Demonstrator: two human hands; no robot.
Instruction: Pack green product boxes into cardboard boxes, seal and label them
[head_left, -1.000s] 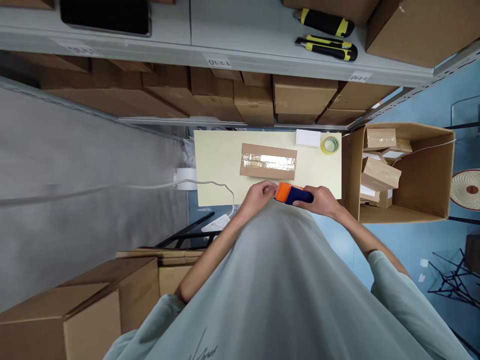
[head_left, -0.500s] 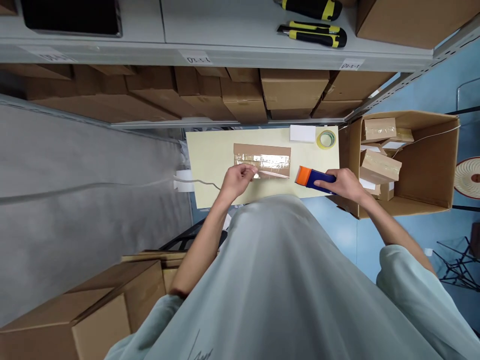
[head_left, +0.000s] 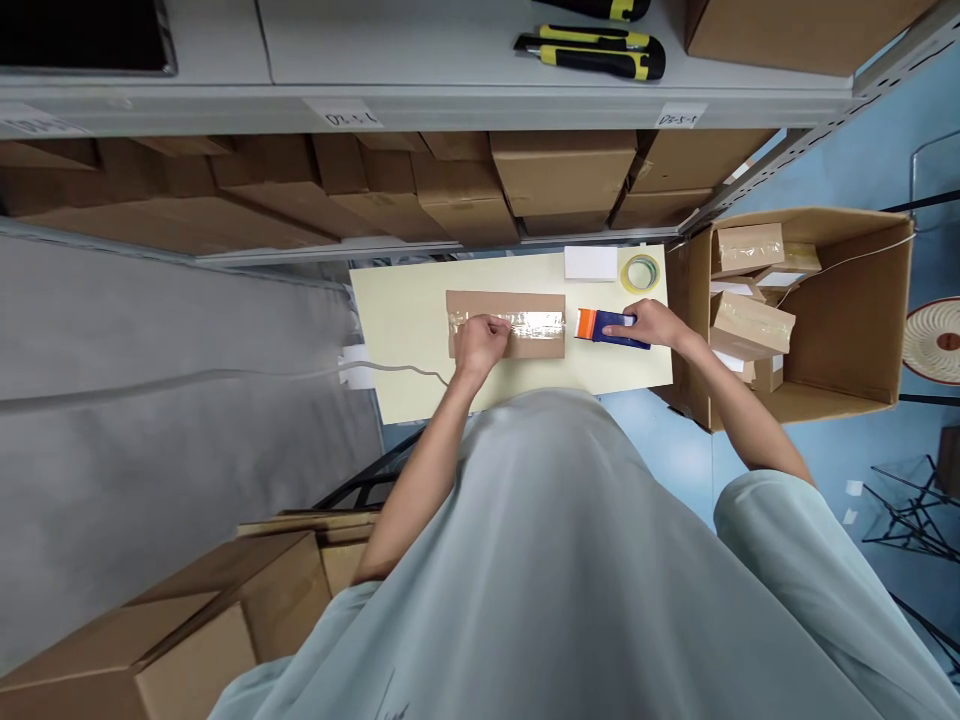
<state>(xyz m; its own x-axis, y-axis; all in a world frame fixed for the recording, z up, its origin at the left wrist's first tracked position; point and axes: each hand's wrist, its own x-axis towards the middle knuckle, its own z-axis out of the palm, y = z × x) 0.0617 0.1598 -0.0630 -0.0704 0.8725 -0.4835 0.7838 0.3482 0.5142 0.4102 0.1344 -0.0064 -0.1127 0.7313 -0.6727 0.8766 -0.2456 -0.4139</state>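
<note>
A brown cardboard box (head_left: 536, 345) with shiny clear tape (head_left: 536, 325) along its middle lies on the pale yellow tabletop (head_left: 405, 320). My left hand (head_left: 482, 345) rests over its left half, thumb and fingers pinched together at the tape. What sits between those fingertips is too small to make out. My right hand (head_left: 656, 325) grips a small dark-blue box with an orange end (head_left: 600, 325), the orange end facing the cardboard box across a short gap. Behind it are a yellow tape roll (head_left: 640, 273) and a white stack of paper or labels (head_left: 590, 263).
A large open carton (head_left: 847, 350) holding several small taped boxes stands against the table's right end. Overhead, a grey shelf (head_left: 450, 108) carries utility knives (head_left: 592, 50), with cartons (head_left: 562, 170) beneath. A cable (head_left: 285, 375) crosses from the left; more cartons (head_left: 225, 600) stand lower left.
My right hand has carried the blue-and-orange box away from me, up beside the cardboard box. The pale strip along the cardboard's near edge no longer shows; my left hand has moved onto the tape.
</note>
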